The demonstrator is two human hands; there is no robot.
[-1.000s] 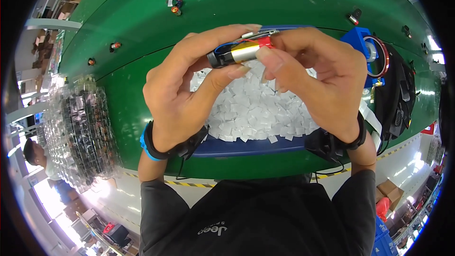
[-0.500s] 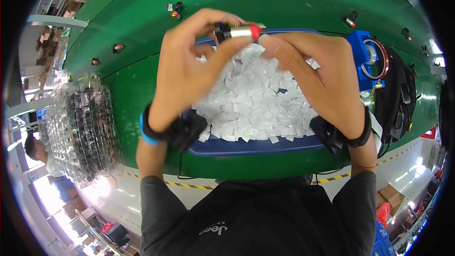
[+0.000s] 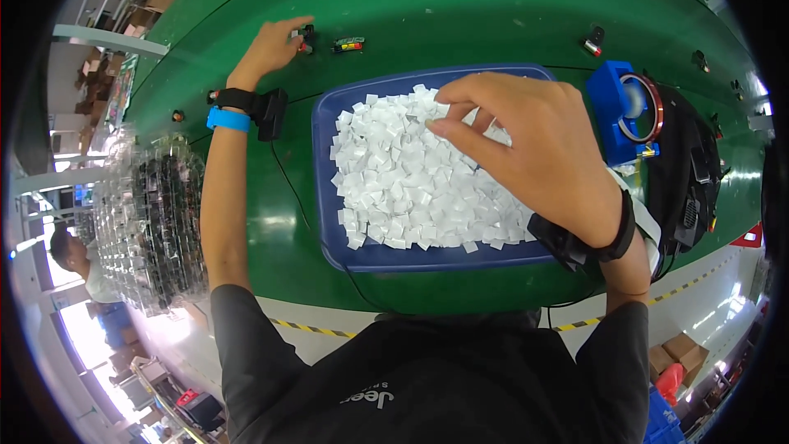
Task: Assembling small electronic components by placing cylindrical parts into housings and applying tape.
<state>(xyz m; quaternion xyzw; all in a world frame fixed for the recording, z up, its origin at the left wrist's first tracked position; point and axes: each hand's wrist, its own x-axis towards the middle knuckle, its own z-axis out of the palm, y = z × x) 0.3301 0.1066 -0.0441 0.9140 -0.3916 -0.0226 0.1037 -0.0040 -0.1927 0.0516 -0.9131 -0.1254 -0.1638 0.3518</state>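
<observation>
At our green table (image 3: 493,16)
Left hand (image 3: 269,51) at a small part (image 3: 307,38), grip we cannot tell; right hand (image 3: 534,133) slightly parted above white squares (image 3: 403,168)

Left hand (image 3: 268,51) at a part (image 3: 308,35) on the green table (image 3: 468,4); grip unclear. Cylinder (image 3: 348,45) lies just right of it. Right hand (image 3: 538,136) above tray (image 3: 444,261) of white slips (image 3: 394,177), thumb and forefinger parted. Tape dispenser (image 3: 604,104) stands right of tray.
</observation>
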